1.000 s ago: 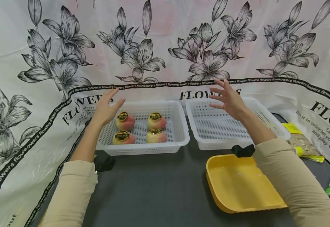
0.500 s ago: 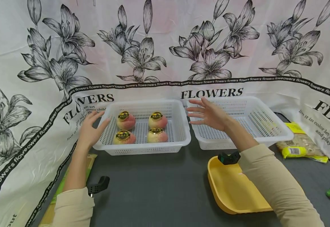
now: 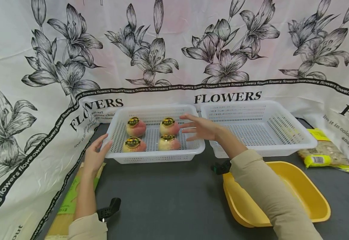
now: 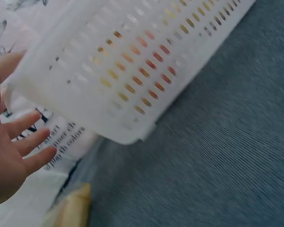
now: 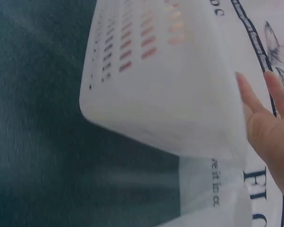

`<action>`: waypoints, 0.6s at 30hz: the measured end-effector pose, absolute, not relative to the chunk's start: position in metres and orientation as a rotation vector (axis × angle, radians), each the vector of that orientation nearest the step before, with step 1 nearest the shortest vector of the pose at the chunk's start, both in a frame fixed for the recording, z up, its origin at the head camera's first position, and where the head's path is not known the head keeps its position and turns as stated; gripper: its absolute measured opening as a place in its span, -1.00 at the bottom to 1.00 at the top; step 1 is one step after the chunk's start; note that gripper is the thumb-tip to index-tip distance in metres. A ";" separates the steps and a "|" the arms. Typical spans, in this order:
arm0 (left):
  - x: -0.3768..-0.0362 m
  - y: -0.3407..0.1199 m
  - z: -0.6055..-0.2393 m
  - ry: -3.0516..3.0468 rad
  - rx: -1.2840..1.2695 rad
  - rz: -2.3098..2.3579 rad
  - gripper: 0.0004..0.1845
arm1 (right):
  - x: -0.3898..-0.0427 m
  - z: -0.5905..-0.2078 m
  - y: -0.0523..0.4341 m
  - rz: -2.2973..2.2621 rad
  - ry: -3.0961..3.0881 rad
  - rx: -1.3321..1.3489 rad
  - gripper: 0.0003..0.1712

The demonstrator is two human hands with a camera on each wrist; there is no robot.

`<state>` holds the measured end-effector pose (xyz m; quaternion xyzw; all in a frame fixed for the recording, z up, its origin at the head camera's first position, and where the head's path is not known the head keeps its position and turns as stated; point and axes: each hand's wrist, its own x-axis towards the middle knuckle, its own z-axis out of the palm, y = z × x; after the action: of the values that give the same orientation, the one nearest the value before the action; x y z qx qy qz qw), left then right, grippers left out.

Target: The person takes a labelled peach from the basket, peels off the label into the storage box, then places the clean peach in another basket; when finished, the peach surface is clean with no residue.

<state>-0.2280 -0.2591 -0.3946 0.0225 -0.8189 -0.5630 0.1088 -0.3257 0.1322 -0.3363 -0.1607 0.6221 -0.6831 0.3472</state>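
left hand (image 3: pixel 95 156): fingers straight and spread, at the left end of the white basket (image 3: pixel 154 156), tips at or just short of the rim; holds nothing
right hand (image 3: pixel 199 127): flat, fingers extended, hovering over the basket's right end; grips nothing, contact with rim unclear
backdrop cloth (image 3: pixel 27 100): black lily print, draped behind and down the left side
table (image 3: pixel 168 200): dark grey top, basket sits at its rear left
second basket (image 3: pixel 261 130): white, no contents seen, just right of the first
yellow tray (image 3: pixel 309 200): near right, partly under the right sleeve
peaches (image 3: pixel 136 127): four in the first basket, two by two
risk: judged, a grab at one end only would tilt the basket and roll the peaches together
writing: "FLOWERS" large on cloth, "flowers" repeated along black band; gold peach stickers unreadable
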 end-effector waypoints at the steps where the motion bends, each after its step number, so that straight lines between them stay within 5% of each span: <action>1: -0.227 -0.259 -0.397 -2.392 0.073 -1.689 -0.40 | -0.327 -0.338 0.128 -1.757 1.620 -0.413 -0.30; 18: -0.222 -0.253 -0.418 -2.102 0.066 -1.916 -0.50 | -0.349 -0.349 0.091 -1.534 1.848 -0.197 -0.25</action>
<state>-0.2222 -0.2525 -0.4179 0.0230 -0.7307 -0.6661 0.1480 -0.3489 0.0911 -0.3494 -0.0762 0.7162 -0.5945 0.3576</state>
